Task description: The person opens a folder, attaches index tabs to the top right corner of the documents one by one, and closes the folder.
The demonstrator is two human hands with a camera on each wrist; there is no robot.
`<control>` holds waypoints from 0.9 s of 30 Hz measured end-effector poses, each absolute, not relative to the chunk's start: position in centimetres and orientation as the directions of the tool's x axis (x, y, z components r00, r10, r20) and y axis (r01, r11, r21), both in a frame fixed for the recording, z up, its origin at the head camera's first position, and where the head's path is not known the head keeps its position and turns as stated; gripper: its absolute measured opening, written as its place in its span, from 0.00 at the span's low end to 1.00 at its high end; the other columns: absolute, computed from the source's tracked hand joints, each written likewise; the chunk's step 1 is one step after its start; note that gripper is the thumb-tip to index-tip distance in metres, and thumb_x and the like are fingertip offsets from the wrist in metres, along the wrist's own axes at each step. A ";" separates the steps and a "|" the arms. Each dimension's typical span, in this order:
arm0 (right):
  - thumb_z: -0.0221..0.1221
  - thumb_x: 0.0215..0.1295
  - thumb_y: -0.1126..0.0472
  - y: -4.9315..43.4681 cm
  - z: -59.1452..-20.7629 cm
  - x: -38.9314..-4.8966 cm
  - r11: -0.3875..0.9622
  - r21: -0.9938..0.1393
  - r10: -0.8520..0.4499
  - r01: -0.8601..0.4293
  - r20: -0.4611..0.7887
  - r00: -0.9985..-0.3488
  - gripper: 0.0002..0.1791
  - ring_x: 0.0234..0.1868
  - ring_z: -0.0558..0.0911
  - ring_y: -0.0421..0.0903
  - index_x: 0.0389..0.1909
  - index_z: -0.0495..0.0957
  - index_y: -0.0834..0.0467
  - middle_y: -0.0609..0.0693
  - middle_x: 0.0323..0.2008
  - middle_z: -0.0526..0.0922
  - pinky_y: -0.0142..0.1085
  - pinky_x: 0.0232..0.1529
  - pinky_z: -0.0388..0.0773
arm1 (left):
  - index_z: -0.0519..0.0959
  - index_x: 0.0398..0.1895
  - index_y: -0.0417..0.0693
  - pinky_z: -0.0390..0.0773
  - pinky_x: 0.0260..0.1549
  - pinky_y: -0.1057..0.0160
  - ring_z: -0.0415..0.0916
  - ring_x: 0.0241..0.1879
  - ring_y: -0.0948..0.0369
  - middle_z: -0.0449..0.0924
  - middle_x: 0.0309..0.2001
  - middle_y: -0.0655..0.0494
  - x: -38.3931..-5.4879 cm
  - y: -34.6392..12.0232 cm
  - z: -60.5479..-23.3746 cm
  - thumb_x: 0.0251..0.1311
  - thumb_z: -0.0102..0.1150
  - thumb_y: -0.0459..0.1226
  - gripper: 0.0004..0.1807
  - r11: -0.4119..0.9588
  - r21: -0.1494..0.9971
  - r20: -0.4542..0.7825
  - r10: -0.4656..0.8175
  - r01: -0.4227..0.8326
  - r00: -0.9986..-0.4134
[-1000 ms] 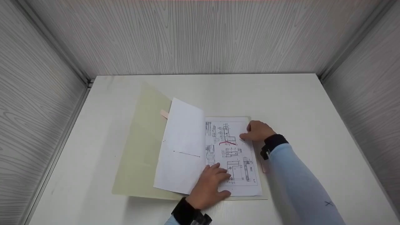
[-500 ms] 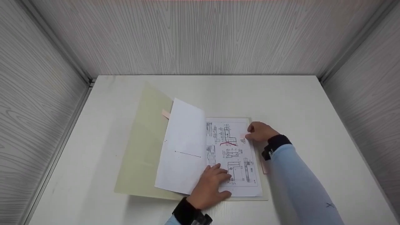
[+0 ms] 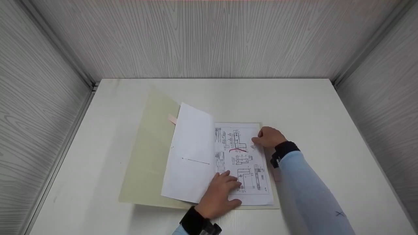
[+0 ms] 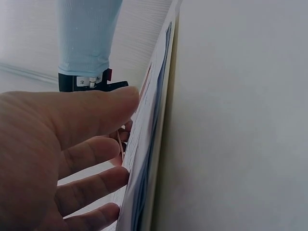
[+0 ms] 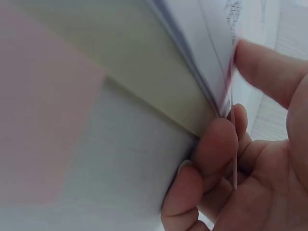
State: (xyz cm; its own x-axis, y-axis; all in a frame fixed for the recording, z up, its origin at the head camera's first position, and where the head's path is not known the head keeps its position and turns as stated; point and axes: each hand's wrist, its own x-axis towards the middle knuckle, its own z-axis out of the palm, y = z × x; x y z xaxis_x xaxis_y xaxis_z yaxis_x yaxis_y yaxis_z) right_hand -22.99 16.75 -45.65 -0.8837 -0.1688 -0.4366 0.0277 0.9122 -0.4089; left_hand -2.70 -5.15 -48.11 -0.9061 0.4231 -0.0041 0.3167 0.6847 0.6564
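A person's right hand [image 3: 269, 137] pinches a small pink sticky tab [image 5: 230, 91] at the right-hand edge of a white printed sheet of technical drawings [image 3: 243, 163], thumb on top and fingers [image 5: 214, 144] curled beneath the stack's edge, as the right wrist view shows. The tab lies at the fingertips themselves, at about 9 o'clock from the hand's knuckles in the head view, and the right hand is plainly the nearer of the two. The sheet's long axis runs from 12 to 6 o'clock across the white table [image 3: 326, 124].

The left hand [image 3: 220, 194], at 6 o'clock on the sheet, presses flat with fingers loosely spread, holding down the lower edge beside a blank white page [image 3: 192, 153] turned back towards 9 o'clock. Under both lies an open pale green paper folder [image 3: 147, 156].

Counted: two hands, one folder, one turned page, one drawing sheet on top. Three pink tabs can be seen: one in the fingers, one at the folder's 10 o'clock [image 3: 172, 119], one below the right wrist [image 3: 277, 174].
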 end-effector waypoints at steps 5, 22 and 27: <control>0.55 0.66 0.53 17.1 -45.7 -23.2 0.910 -0.414 -0.198 -0.001 -0.434 -0.879 0.17 0.36 0.75 0.52 0.45 0.73 0.63 0.56 0.38 0.77 0.39 0.35 0.71 | 0.80 0.53 0.55 0.49 0.67 0.43 0.57 0.69 0.55 0.75 0.57 0.61 -2.6 -5.1 -48.2 0.49 0.69 0.47 0.26 0.689 0.652 -0.006 0.422 0.316 -0.907; 0.64 0.55 0.40 16.8 -45.7 -22.8 0.918 -0.393 -0.153 0.043 -0.453 -0.878 0.29 0.36 0.74 0.53 0.44 0.72 0.61 0.56 0.37 0.76 0.40 0.34 0.71 | 0.80 0.53 0.55 0.48 0.68 0.45 0.57 0.70 0.55 0.75 0.58 0.61 -2.7 -5.0 -48.0 0.48 0.70 0.49 0.26 0.700 0.641 -0.014 0.421 0.315 -0.907; 0.63 0.58 0.42 17.3 -46.0 -23.1 0.918 -0.397 -0.199 0.001 -0.463 -0.864 0.28 0.38 0.74 0.53 0.46 0.71 0.62 0.56 0.40 0.76 0.41 0.37 0.71 | 0.80 0.53 0.54 0.49 0.67 0.44 0.57 0.69 0.54 0.75 0.57 0.60 -2.6 -5.1 -47.9 0.48 0.69 0.48 0.26 0.697 0.641 -0.004 0.421 0.321 -0.907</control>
